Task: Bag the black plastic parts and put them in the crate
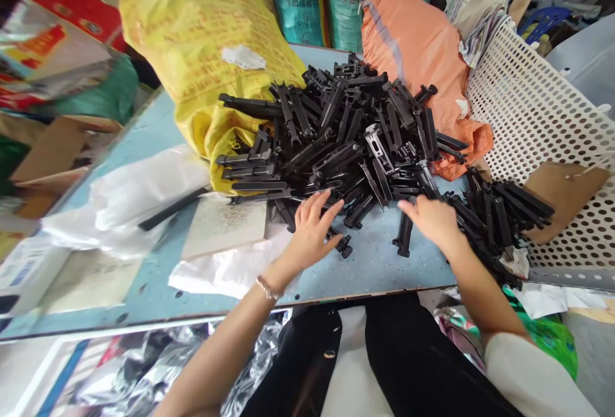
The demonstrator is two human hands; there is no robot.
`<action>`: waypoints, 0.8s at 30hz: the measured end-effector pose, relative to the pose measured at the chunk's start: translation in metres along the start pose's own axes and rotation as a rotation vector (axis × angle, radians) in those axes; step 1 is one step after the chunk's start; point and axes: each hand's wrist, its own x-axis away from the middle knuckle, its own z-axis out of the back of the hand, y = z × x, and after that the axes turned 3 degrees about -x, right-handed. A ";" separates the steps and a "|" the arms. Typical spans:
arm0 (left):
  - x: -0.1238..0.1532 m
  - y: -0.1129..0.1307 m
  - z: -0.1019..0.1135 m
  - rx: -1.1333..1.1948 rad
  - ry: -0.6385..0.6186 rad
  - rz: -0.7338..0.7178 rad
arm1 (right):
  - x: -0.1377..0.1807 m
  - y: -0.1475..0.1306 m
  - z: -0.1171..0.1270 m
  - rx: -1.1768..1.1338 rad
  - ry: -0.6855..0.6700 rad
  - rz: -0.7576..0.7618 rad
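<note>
A large heap of long black plastic parts (331,129) lies across the blue tabletop (379,269). My left hand (312,231) is at the heap's near edge, fingers spread, with nothing visible in it. One black part (342,245) lies just beside its thumb. To the right, my right hand (432,218) reaches over the near right edge of the heap, thumb and fingers apart. Close to its thumb, a single black part (404,232) lies on the table. Whether the fingertips of either hand touch the parts is hard to tell.
A yellow sack (202,39) and an orange sack (413,45) flank the heap. At right, more black parts (500,212) lie by a tilted white perforated basket (538,90). White plastic bags (144,193) and a pale board (223,225) are at left.
</note>
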 end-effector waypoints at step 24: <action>0.064 0.104 -0.032 1.304 -0.184 0.539 | 0.091 -0.072 -0.033 -0.835 -0.338 0.138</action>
